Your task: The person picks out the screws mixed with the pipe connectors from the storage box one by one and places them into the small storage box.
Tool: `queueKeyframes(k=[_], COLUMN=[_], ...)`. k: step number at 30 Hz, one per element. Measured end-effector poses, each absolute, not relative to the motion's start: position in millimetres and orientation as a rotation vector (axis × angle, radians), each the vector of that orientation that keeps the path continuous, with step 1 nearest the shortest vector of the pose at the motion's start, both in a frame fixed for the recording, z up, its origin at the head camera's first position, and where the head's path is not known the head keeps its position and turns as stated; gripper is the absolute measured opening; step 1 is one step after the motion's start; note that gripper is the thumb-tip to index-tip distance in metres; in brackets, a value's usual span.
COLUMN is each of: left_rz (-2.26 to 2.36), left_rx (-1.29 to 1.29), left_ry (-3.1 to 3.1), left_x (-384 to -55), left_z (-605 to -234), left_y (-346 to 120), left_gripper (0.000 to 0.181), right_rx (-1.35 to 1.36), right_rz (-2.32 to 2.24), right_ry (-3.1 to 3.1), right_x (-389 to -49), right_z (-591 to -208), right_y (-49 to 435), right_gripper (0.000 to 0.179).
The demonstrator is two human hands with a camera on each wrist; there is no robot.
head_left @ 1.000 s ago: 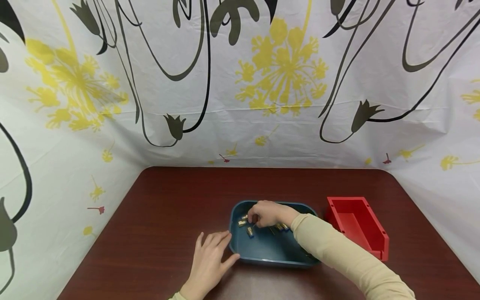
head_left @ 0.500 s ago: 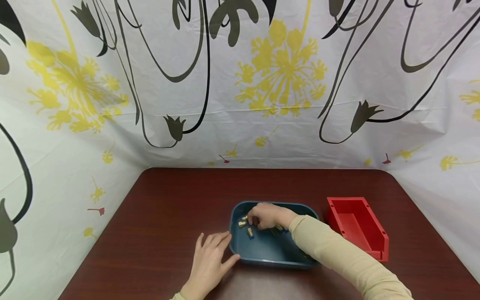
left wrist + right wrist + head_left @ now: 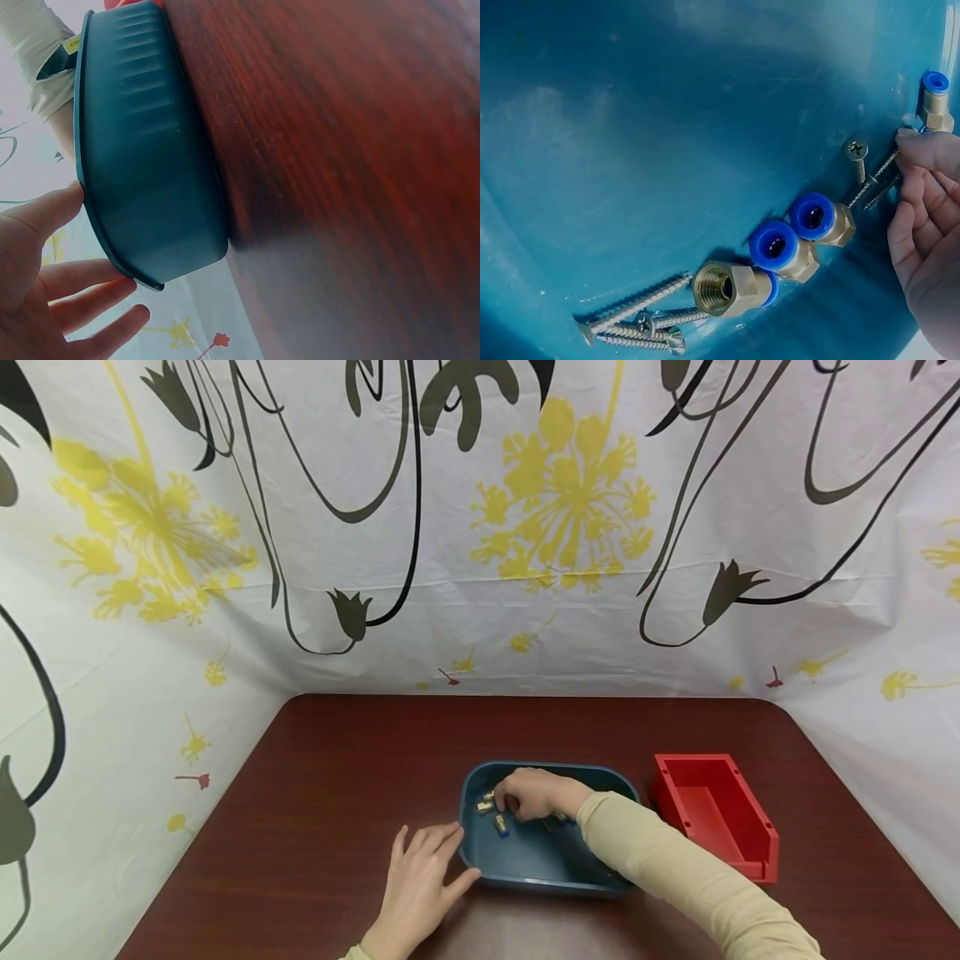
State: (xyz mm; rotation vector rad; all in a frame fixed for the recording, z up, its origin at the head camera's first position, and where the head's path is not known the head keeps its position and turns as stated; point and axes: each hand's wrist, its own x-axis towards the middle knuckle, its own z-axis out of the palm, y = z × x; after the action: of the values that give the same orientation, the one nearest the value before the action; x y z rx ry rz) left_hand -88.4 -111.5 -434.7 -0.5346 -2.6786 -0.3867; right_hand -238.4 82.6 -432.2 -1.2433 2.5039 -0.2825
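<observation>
Head view, left grip [image 3: 422, 883] spread against tray [image 3: 536, 860], right grip [image 3: 536, 793] pinching a screw [image 3: 886, 164], itself hidden here.

From my end, I see a deep teal tray [image 3: 540, 860], brassy fittings [image 3: 804, 262] with bright blue collars, and silvery screws [image 3: 641, 304]. The bin [image 3: 712, 818] shows me plain red, the table [image 3: 352, 777] reddish brown with darker grain. I read the cloth [image 3: 450, 552] as white, printed with yellow flower bursts, grey-green tulips, dark curling stems and small red sprigs; the sleeve [image 3: 675, 868] as pale cream-yellow.
</observation>
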Motion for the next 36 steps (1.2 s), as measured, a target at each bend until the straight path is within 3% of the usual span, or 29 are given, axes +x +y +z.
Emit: queueKeyframes(k=[36], left_rz=[-0.409], left_rx=[-0.530], left_ry=[-2.733], left_x=[-87.4], left_z=[-431.6], left_y=[-111.7], left_gripper=[0.051], right_rx=[-1.221], right_rz=[-0.206], right_ry=[2.540], right_x=[-236.6], right_z=[-436.3], right_y=[78.5], right_gripper=[0.025])
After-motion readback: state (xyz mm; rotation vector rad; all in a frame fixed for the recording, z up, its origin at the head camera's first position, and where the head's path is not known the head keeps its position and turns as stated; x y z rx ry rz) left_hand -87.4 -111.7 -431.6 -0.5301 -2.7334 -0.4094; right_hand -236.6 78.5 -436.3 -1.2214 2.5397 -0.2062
